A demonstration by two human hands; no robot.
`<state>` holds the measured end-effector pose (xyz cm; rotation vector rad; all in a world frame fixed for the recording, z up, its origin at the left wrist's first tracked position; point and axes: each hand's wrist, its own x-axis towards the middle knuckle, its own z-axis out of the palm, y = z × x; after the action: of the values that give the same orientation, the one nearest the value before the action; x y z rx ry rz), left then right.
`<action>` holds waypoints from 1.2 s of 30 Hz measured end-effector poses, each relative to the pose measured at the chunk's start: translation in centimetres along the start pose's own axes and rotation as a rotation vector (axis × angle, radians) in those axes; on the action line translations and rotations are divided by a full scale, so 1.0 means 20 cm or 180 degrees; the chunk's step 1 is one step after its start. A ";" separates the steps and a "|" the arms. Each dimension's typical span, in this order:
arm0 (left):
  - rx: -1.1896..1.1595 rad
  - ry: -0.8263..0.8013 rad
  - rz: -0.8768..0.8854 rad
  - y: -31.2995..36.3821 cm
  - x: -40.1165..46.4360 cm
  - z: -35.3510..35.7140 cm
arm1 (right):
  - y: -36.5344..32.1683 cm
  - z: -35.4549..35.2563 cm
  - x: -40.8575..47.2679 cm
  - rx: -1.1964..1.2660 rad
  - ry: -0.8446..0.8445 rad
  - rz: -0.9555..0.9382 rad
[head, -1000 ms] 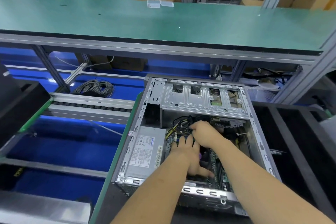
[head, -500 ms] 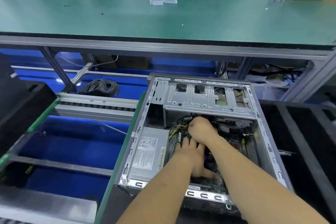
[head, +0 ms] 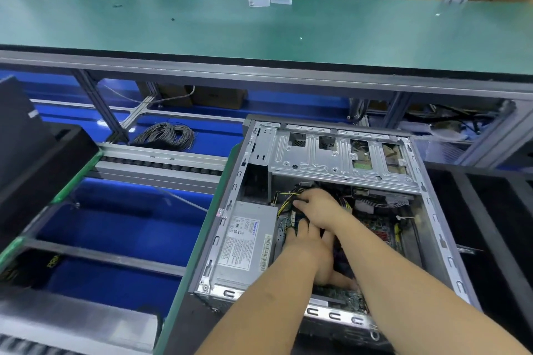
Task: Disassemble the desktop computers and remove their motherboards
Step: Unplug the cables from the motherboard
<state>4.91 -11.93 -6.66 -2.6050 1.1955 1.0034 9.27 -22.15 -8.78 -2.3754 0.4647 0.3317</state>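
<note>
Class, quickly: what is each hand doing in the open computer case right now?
Left hand: fingers straight, pressing flat on the green motherboard.
Right hand: fingers curled round the yellow-and-black cable bundle.

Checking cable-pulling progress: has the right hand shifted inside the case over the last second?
Yes. The right hand has crept left, closer to the power supply, fingers at the yellow-black cables.
</note>
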 end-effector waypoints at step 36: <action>0.0495 0.2302 -0.0037 -0.43 -0.36 -0.25 | -0.02 0.04 -0.24 -0.1310 -0.0389 -0.0846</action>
<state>10.21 -3.30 0.13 -2.9132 1.2922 -0.0802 5.00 -20.21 -7.49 -2.7520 0.0178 0.4826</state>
